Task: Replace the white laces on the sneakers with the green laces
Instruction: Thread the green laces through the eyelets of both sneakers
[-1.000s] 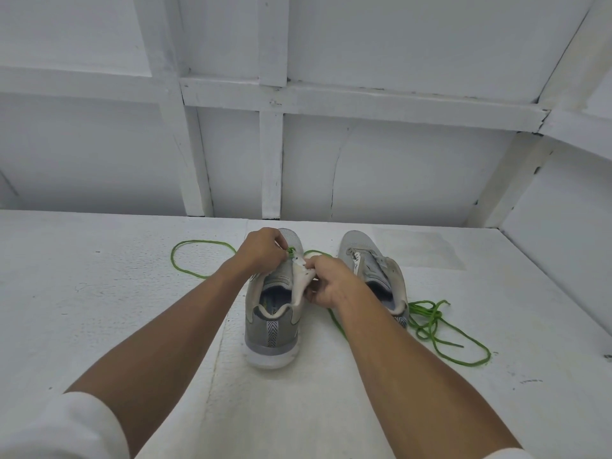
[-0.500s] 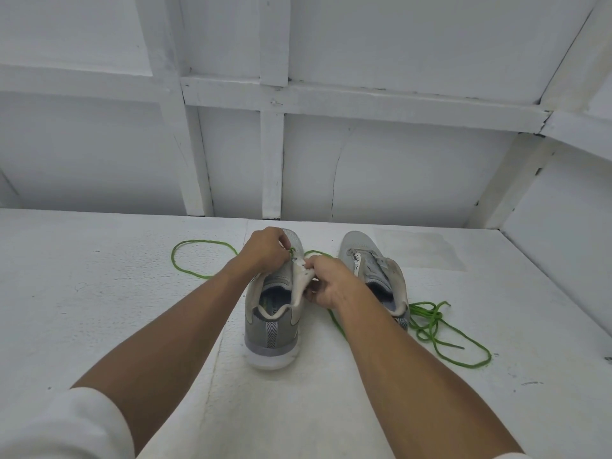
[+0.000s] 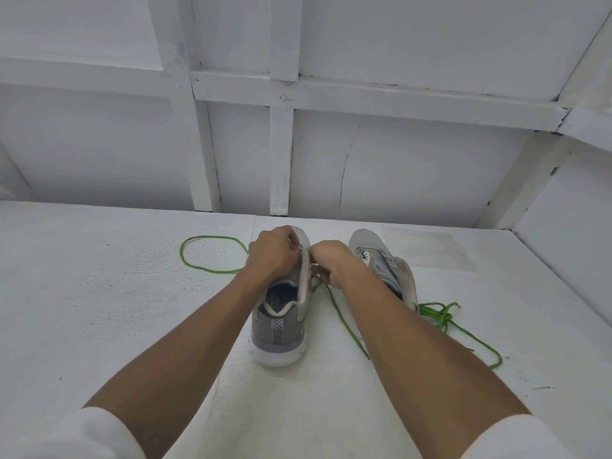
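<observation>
I see a white, rough, speckled surface (image 3: pixel 116 309). My landmark is the grey sneaker (image 3: pixel 278 332), which stands on it with the heel toward me. A second sneaker (image 3: pixel 381 256) stands just right of it, toe pointing away. A green lace (image 3: pixel 212 237) loops on the surface left of it, and a green strand trails along its right side. A second green lace (image 3: pixel 442 314) is bunched farther right. A faint squarish patch (image 3: pixel 430 250) is right of its toe.

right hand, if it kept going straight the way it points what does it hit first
Probably the near sneaker's upright eyelet flap, which the right hand pinches; the left hand sits just beyond it. Depth is unclear.
</observation>
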